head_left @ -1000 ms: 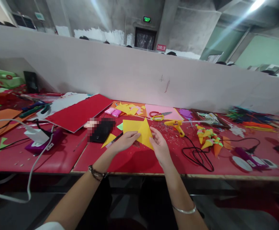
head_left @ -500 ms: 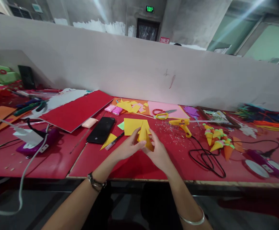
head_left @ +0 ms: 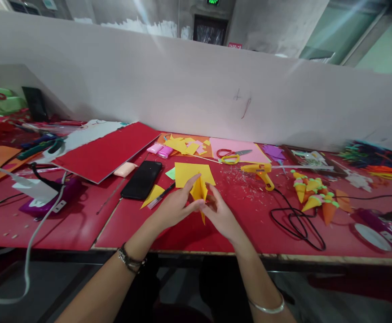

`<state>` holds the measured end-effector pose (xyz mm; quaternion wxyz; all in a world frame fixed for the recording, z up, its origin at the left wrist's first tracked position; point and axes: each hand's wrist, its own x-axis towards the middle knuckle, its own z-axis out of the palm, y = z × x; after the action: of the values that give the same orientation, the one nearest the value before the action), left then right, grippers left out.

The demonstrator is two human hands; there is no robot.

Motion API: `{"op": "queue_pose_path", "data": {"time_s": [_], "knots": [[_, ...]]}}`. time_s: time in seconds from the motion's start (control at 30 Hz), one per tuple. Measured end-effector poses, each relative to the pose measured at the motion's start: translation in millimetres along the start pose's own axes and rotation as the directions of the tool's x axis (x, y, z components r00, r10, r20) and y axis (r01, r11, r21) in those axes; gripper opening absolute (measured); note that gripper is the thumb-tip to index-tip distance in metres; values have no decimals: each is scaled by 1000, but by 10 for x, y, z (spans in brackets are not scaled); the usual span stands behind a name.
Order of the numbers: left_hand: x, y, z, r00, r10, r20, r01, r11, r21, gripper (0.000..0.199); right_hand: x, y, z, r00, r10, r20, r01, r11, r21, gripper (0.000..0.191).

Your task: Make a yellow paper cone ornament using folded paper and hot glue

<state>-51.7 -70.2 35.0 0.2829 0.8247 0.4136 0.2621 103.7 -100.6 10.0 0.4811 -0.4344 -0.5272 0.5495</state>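
Observation:
Between my two hands is a piece of folded yellow paper (head_left: pixel 199 190), its lower tip pointing down toward the red table. My left hand (head_left: pixel 181 200) grips its left side, with thumb and fingers closed on it. On the other side my right hand (head_left: pixel 220 211) pinches the paper, fingers bent around its edge. Just behind the hands lies a flat yellow sheet (head_left: pixel 189 172). A craft knife (head_left: pixel 160 196) and a yellow paper triangle (head_left: pixel 151 196) rest left of my left hand.
A black phone (head_left: pixel 142 180) and a red board (head_left: pixel 104 150) lie to the left. Scissors (head_left: pixel 231 155) sit on pink paper behind. Rightward are a yellow glue gun (head_left: pixel 259 172) with a looped cord (head_left: pixel 292 224) and several small paper cones (head_left: pixel 313 193).
The folded yellow paper has turned in my hands, so its narrow tip now hangs below them. My view has tilted down slightly.

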Motion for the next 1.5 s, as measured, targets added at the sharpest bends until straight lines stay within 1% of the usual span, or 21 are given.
{"op": "queue_pose_path", "data": {"time_s": [0.1, 0.17, 0.3, 0.37, 0.43, 0.53, 0.6, 0.67, 0.73, 0.77, 0.87, 0.97, 1.0, 1.03, 1.1, 1.17, 1.2, 1.3, 1.37, 1.43, 1.5], "knots": [[-5, -2, -13, 999, -21, -24, 24, 994, 106, 58, -11, 12, -36, 999, 8, -41, -7, 1000, 28, 60], [-6, -14, -15, 998, -28, -64, 35, 993, 116, 53, -12, 55, -76, 993, -7, -115, 6, 1000, -14, 52], [-7, -21, -28, 987, -46, -153, 43, 999, -20, 50, 20, 161, -133, 956, -54, -289, 13, 990, -142, 45], [-7, -8, -43, 978, -77, -194, 58, 993, -102, 49, 35, 165, -140, 939, -108, -327, 46, 980, -192, 47], [-5, 4, -55, 967, -129, -219, 75, 969, -237, 47, 36, 125, -143, 931, -158, -330, 93, 974, -205, 51], [9, -6, -51, 959, -210, -191, 88, 860, -503, 45, 8, 33, -170, 923, -242, -300, 176, 957, -228, 50], [27, -38, -32, 942, -289, -171, 121, 767, -630, 41, -23, -17, -202, 913, -328, -241, 237, 910, -339, 45], [51, -79, -6, 904, -394, -167, 167, 685, -709, 36, -56, -46, -227, 910, -382, -162, 272, 843, -464, 47], [75, -113, 12, 862, -482, -160, 192, 601, -776, 32, -86, -61, -232, 917, -386, -102, 272, 791, -548, 50], [85, -125, 15, 851, -505, -145, 192, 555, -809, 30, -98, -66, -227, 918, -386, -93, 267, 773, -576, 49], [99, -137, 2, 861, -508, -38, 198, 404, -893, 21, -121, -78, -196, 903, -415, -116, 266, 749, -607, 31], [86, -129, -14, 895, -429, 123, 264, 287, -921, 21, -124, -77, -180, 869, -441, -224, 266, 799, -539, 10], [79, -123, -14, 907, -390, 159, 283, 285, -916, 25, -123, -71, -182, 864, -430, -263, 256, 824, -506, 10], [72, -114, -9, 920, -350, 178, 293, 311, -904, 28, -120, -62, -188, 862, -409, -300, 239, 850, -470, 12], [61, -86, 13, 936, -301, 179, 302, 431, -851, 30, -112, -41, -205, 874, -339, -349, 193, 900, -391, 15], [60, -50, 50, 935, -326, 137, 304, 543, -783, 29, -105, -24, -219, 886, -273, -375, 158, 937, -311, 18], [63, -32, 72, 929, -354, 109, 308, 573, -759, 29, -102, -20, -220, 890, -252, -379, 151, 949, -278, 20], [80, 10, 136, 907, -420, 3, 276, 590, -759, 27, -103, -23, -199, 905, -231, -357, 156, 962, -226, 20], [87, 25, 169, 900, -433, -51, 241, 592, -769, 26, -105, -30, -172, 913, -219, -345, 159, 968, -194, 19], [86, 37, 191, 898, -433, -74, 219, 587, -780, 25, -98, -35, -143, 902, -208, -377, 171, 977, -129, 17], [81, 54, 209, 895, -439, -77, 202, 553, -808, 25, -78, -35, -116, 875, -191, -445, 200, 979, -27, 18]]}}
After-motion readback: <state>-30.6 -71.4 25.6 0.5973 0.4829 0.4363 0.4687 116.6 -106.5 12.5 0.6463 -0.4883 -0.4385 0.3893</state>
